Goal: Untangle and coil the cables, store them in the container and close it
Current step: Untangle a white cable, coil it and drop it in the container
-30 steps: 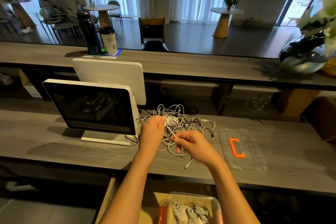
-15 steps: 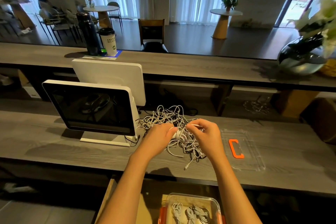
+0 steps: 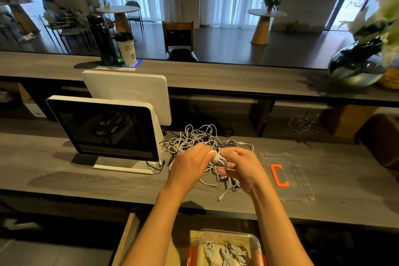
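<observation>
Head view: left hand (image 3: pixel 190 165) and right hand (image 3: pixel 244 168) both grip a small white cable bundle (image 3: pixel 218 158) between them, above the tangled cables (image 3: pixel 200 139) on the counter (image 3: pixel 64 179). Clear lid (image 3: pixel 300 188) lies right of them; the container (image 3: pixel 254 242) with coiled cables sits below the counter edge.

Both hands (image 3: pixel 190 166) (image 3: pixel 244 168) apparently grip a white cable coil (image 3: pixel 218 158) above the tangle (image 3: pixel 194 138).

left hand (image 3: pixel 190 164): fingers curled, gripping | right hand (image 3: pixel 244 168): fingers pinching
</observation>
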Tool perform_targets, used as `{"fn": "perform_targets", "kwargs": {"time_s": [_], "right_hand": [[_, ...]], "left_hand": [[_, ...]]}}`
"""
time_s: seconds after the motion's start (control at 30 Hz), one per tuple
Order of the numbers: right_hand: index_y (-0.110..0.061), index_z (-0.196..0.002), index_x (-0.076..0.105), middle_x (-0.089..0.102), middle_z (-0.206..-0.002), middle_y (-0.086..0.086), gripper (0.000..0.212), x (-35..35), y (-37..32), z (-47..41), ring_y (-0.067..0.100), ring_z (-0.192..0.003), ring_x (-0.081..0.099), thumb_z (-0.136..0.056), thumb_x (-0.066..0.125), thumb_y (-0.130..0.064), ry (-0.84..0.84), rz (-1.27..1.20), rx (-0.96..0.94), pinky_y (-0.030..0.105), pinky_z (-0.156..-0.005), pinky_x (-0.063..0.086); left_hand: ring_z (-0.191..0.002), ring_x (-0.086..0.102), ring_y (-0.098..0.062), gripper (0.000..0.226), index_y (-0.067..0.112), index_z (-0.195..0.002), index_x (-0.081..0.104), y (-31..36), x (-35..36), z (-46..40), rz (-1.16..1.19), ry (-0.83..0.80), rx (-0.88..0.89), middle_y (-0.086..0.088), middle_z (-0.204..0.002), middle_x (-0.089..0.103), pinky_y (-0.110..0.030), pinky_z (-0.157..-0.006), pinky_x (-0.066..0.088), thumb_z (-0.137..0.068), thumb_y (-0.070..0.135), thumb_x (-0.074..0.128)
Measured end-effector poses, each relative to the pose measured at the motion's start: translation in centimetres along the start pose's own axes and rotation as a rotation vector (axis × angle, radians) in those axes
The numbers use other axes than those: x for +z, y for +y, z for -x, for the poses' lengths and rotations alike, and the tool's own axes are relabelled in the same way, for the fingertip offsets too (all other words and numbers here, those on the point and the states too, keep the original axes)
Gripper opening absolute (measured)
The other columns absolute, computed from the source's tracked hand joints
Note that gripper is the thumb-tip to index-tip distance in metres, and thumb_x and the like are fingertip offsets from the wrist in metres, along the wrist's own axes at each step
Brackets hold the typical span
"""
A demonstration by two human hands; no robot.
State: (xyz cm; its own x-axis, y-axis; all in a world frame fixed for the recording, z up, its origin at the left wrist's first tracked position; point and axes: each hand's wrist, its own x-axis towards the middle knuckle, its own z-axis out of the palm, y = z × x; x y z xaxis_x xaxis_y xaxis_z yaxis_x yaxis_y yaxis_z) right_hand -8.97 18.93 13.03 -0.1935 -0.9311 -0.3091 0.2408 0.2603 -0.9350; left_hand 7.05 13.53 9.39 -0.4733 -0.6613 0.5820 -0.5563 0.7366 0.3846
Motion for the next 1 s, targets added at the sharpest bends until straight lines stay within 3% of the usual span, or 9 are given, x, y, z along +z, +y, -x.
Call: {"fn": "perform_targets", "kwargs": {"time_s": [0.13, 0.23, 0.4, 0.47, 0.6, 0.7, 0.83, 0.93, 1.0], "right_hand": [[-0.002, -0.090, 0.077, 0.074, -0.084, 0.018, 0.009, -0.5, 0.0, 0.0, 0.026, -0.077, 0.070, -0.088, 0.069, -0.005, 0.021, 0.100, -0.232, 0.038, -0.075, 0.060], [-0.011, -0.087, 0.081, 0.076, -0.079, 0.005, 0.010, -0.9, -0.3, 0.2, 0.014, -0.074, 0.071, -0.084, 0.074, -0.004, -0.002, 0.285, -0.410, 0.025, -0.069, 0.057], [-0.007, -0.092, 0.080, 0.078, -0.083, 0.004, 0.013, -1.0, 0.1, 0.1, 0.022, -0.080, 0.075, -0.080, 0.078, -0.002, -0.009, 0.280, -0.473, 0.031, -0.074, 0.061], [-0.008, -0.090, 0.080, 0.078, -0.085, 0.004, 0.013, -0.9, 0.5, -0.1, 0.022, -0.082, 0.074, -0.079, 0.079, -0.002, 0.014, 0.261, -0.472, 0.032, -0.075, 0.060], [-0.012, -0.089, 0.079, 0.074, -0.097, 0.000, 0.011, -1.1, 1.2, -1.0, 0.015, -0.096, 0.069, -0.087, 0.072, -0.004, 0.147, 0.305, -0.608, 0.029, -0.081, 0.056], [-0.012, -0.096, 0.074, 0.073, -0.090, 0.001, 0.018, -0.4, 1.3, -0.8, 0.013, -0.083, 0.066, -0.098, 0.057, -0.006, 0.128, 0.231, -0.547, 0.026, -0.071, 0.053], [-0.011, -0.101, 0.070, 0.069, -0.081, 0.002, 0.025, 0.5, 1.3, -0.6, 0.012, -0.068, 0.056, -0.102, 0.046, -0.006, 0.034, 0.171, -0.456, 0.029, -0.059, 0.046], [-0.018, -0.118, 0.063, 0.072, -0.078, 0.000, 0.025, 0.8, 1.3, -0.8, 0.012, -0.068, 0.061, -0.100, 0.052, -0.005, 0.027, 0.189, -0.409, 0.029, -0.063, 0.051], [-0.015, -0.112, 0.061, 0.075, -0.080, 0.006, 0.019, 1.0, 1.2, -0.8, 0.023, -0.071, 0.066, -0.096, 0.061, -0.007, 0.077, 0.198, -0.389, 0.036, -0.068, 0.053]], "left_hand": [[-0.073, 0.060, -0.007, 0.027, 0.019, -0.098, 0.068, 0.6, -0.2, -0.2, 0.371, -0.078, -0.293, 0.010, -0.084, 0.064, -0.030, -0.065, 0.051, -0.099, 0.039, 0.051], [-0.070, 0.066, -0.015, 0.033, 0.011, -0.100, 0.069, 1.3, -0.8, -0.6, 0.811, -0.185, -0.530, -0.001, -0.083, 0.068, -0.029, -0.061, 0.055, -0.103, 0.037, 0.048], [-0.077, 0.069, -0.019, 0.025, 0.003, -0.111, 0.070, 1.5, -1.5, -1.2, 1.141, -0.382, -0.790, -0.006, -0.090, 0.072, -0.025, -0.068, 0.059, -0.098, 0.021, 0.059], [-0.080, 0.070, -0.020, 0.024, 0.002, -0.113, 0.070, 1.4, -1.6, -1.3, 1.202, -0.374, -0.856, -0.008, -0.091, 0.073, -0.026, -0.072, 0.060, -0.095, 0.016, 0.062], [-0.089, 0.072, -0.025, 0.022, 0.003, -0.115, 0.067, 1.3, -1.4, -1.6, 1.287, -0.187, -0.996, -0.016, -0.103, 0.074, -0.035, -0.080, 0.062, -0.095, 0.003, 0.060], [-0.089, 0.072, -0.023, 0.019, 0.004, -0.112, 0.067, 1.7, -1.0, -2.0, 1.353, -0.073, -1.053, -0.015, -0.102, 0.074, -0.036, -0.078, 0.062, -0.096, 0.001, 0.059], [-0.089, 0.071, -0.019, 0.017, 0.009, -0.108, 0.069, 2.1, -0.6, -2.1, 1.328, 0.013, -1.081, -0.008, -0.095, 0.075, -0.043, -0.090, 0.057, -0.095, 0.001, 0.061], [-0.093, 0.071, -0.021, 0.016, 0.014, -0.102, 0.069, 2.3, -0.5, -2.0, 1.315, 0.023, -1.085, -0.007, -0.093, 0.077, -0.042, -0.092, 0.054, -0.094, 0.003, 0.062], [-0.096, 0.070, -0.023, 0.016, 0.012, -0.105, 0.068, 2.3, -0.5, -1.9, 1.318, 0.026, -1.090, -0.008, -0.095, 0.076, -0.046, -0.098, 0.052, -0.094, 0.003, 0.062]]}}
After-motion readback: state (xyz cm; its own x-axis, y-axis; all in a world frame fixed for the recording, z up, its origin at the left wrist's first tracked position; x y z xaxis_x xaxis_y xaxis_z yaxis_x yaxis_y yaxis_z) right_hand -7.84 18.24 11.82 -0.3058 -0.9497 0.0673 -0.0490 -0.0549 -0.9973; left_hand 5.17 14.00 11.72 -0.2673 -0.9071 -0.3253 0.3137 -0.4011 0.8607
